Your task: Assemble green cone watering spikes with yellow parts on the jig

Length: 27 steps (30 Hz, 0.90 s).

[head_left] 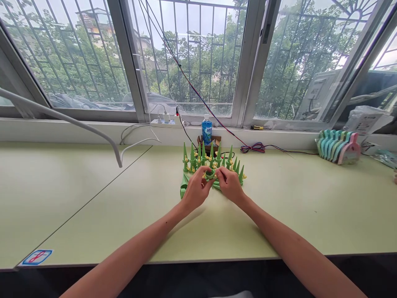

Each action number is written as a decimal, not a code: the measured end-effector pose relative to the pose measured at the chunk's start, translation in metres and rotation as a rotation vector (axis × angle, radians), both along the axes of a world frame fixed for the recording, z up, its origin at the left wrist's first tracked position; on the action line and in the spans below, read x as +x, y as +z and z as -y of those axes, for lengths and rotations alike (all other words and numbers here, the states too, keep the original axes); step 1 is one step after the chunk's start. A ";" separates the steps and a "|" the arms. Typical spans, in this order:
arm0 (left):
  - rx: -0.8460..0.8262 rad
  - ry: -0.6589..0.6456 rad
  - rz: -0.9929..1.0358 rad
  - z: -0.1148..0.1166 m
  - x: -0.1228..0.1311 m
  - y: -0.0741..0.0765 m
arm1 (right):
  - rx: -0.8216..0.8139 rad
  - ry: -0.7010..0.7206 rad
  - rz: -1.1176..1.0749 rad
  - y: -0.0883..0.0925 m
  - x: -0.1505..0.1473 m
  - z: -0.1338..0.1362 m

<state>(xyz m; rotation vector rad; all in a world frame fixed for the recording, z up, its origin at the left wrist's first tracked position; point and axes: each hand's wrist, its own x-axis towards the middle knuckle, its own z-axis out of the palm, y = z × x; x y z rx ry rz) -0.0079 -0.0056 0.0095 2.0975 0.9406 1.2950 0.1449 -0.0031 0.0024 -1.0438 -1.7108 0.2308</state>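
Note:
My left hand (195, 188) and my right hand (230, 184) meet over the pale green table (93, 198), fingers pinched on a small green ring-shaped plastic part (210, 174) held between them. Just behind my hands stand several upright green cone spikes (211, 159) with small yellow pieces at their bases. One more green cone (184, 185) lies on its side left of my left hand. What sits under my palms is hidden.
A blue-labelled bottle (206, 130) and a small brown box stand behind the spikes at the sill. Red and black wires (254, 147) trail along the wall. A rack of teal and pink pieces (338, 145) sits far right; a white cable (93, 132) hangs left.

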 end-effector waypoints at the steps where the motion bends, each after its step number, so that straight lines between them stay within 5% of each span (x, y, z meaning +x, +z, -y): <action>1: -0.022 0.000 0.014 0.001 0.001 0.001 | -0.001 0.000 -0.002 0.001 0.000 0.001; 8: -0.185 0.025 0.207 0.002 0.003 0.006 | 0.016 -0.022 -0.022 0.004 0.002 0.003; 13: -0.444 -0.076 0.405 -0.005 0.000 0.009 | 0.016 -0.005 -0.015 0.002 0.002 0.003; 20: -0.776 -0.205 0.427 -0.008 0.000 0.009 | 0.009 0.043 -0.002 0.002 0.000 0.004; 27: -0.827 -0.262 0.407 -0.008 -0.001 0.009 | -0.005 0.079 0.013 0.000 0.000 0.004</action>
